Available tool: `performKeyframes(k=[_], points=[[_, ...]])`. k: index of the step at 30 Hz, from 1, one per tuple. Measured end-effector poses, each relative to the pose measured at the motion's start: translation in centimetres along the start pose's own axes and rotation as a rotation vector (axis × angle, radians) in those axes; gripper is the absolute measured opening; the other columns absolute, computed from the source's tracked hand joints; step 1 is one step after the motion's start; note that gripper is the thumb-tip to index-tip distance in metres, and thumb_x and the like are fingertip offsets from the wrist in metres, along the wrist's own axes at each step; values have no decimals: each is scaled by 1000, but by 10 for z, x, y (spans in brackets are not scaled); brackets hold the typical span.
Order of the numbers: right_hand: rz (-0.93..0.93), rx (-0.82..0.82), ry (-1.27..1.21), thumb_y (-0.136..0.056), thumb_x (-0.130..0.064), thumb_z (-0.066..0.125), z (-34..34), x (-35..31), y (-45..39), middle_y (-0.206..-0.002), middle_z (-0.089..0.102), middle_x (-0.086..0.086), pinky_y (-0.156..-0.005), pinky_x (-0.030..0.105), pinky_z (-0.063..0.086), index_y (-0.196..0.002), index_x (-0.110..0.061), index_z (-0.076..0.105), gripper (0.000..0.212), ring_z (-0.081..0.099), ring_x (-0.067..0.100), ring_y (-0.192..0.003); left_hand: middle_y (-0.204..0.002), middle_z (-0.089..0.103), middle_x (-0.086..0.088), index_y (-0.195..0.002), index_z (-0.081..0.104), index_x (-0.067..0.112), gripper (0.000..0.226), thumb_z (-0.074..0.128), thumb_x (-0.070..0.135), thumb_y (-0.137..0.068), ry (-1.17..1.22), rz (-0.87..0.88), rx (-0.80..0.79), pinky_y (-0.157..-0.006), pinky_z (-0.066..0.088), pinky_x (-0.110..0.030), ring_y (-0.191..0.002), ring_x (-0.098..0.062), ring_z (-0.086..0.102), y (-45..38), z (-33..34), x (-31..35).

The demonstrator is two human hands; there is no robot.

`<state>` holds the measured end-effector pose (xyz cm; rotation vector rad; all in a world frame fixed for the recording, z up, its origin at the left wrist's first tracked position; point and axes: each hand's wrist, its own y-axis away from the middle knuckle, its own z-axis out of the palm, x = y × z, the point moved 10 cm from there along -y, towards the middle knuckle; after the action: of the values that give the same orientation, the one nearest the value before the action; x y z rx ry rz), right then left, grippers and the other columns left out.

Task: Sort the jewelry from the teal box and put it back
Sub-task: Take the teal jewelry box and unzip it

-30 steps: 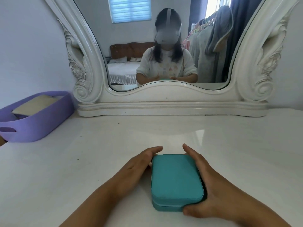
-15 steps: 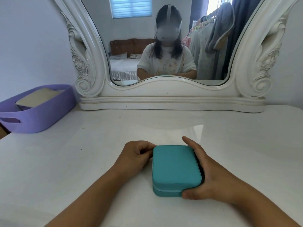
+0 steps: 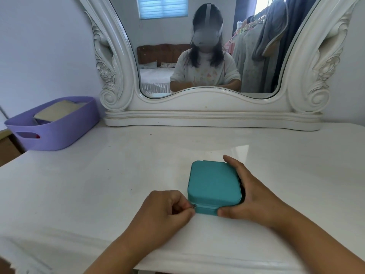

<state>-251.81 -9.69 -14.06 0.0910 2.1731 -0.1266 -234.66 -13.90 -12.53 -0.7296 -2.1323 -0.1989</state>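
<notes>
A teal box (image 3: 214, 183) lay flat and closed on the white table (image 3: 98, 175), near the front edge and a little right of the middle. The right hand (image 3: 248, 196) wrapped its right side: the fingers ran along the far right corner and the thumb pressed the near wall, so the box was gripped between them. The left hand (image 3: 166, 210) sat at the box's near left corner, its fingers curled tight into a fist-like pinch. Between thumb and forefinger it held a small metal zipper pull (image 3: 194, 206), right at the corner of the box. How far the zipper had been run I could not tell; the lid sat down on the base.

At the back of the table stood a carved white mirror (image 3: 207, 107), reflecting a person in a pale top with a headset, a bed and hanging clothes. Far left, well apart from the box, a purple basket (image 3: 57, 133) sat at the table's edge with a flat cream-coloured thing (image 3: 57, 110) lying tilted inside it.
</notes>
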Motion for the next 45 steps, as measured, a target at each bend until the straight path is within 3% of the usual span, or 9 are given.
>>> performKeyframes(k=[8, 11, 15, 18, 22, 32, 39, 43, 45], points=[[-30, 35, 16, -53, -42, 85, -1, 2, 3, -137, 29, -22, -104, 15, 30, -141, -44, 13, 113, 28, -8, -129, -55, 48, 15, -64, 59, 27, 21, 62, 47, -69, -137, 181, 234, -56, 32, -14, -62, -4, 46, 10, 25, 27], [-84, 47, 99, -57, -48, 80, -1, -4, 10, -136, 21, -31, -106, 12, 26, -134, -51, 7, 106, 18, -16, -129, -90, 52, 15, -69, 67, 33, 23, 57, 53, -68, -268, 330, 358, -77, 35, -22, -90, -3, 43, 17, 15, 32], [-99, 133, 225, -60, -51, 78, 3, -11, 27, -147, -2, -30, -108, 7, 12, -128, -58, 0, 104, -1, -15, -136, -141, 34, 26, -73, 70, 36, 22, 57, 53, -69, -217, 394, 268, -111, 6, -18, -138, 0, 14, 8, 11, 31], [-225, 186, 315, -70, -45, 73, 13, -31, 39, -144, -10, -32, -92, -7, 16, -108, -62, 24, 64, -4, -23, -128, -137, 25, 37, -73, 68, 33, 23, 60, 52, -63, 23, 237, 131, -113, 11, -20, -135, 15, 7, -4, 20, 20], [-384, 216, 364, -81, -45, 55, 23, -46, 42, -143, 12, -25, -99, 7, 22, -93, -38, 49, 15, 9, -11, -134, -135, 33, 35, -65, 68, 30, 14, 65, 43, -62, 148, 209, 57, -107, 32, -21, -130, 12, 29, -7, 31, 17], [-479, 341, 575, -84, -29, 48, 19, -55, 40, -132, 52, 8, -98, 26, 33, -80, -27, 54, 8, 36, 16, -124, -130, 46, 30, -77, 59, 31, 32, 78, 42, -55, 168, 250, -33, -89, 27, 3, -124, 17, 35, -10, 25, 18], [-494, 168, 473, -85, -27, 43, 12, -46, 38, -141, 36, -8, -98, 1, 22, -81, -31, 53, 12, 33, 10, -131, -121, 49, 38, -117, 45, 46, 48, 57, 52, -71, -160, 441, 50, -93, 43, -16, -115, 11, 48, -22, 14, 26], [-617, 241, 611, -86, -23, 51, -8, -49, 49, -130, 46, -4, -100, 22, 34, -83, -27, 56, 8, 42, 17, -125, -127, 43, 38, -113, 52, 41, 44, 58, 49, -70, -107, 463, 57, -94, 42, -13, -114, 10, 49, -25, 13, 24], [-613, 294, 670, -85, -19, 53, -17, -48, 53, -111, 52, -4, -81, 28, 41, -83, -25, 58, 8, 49, 17, -101, -129, 42, 32, -112, 54, 39, 42, 59, 47, -71, -80, 468, 60, -96, 41, -14, -115, 7, 50, -25, 14, 22]])
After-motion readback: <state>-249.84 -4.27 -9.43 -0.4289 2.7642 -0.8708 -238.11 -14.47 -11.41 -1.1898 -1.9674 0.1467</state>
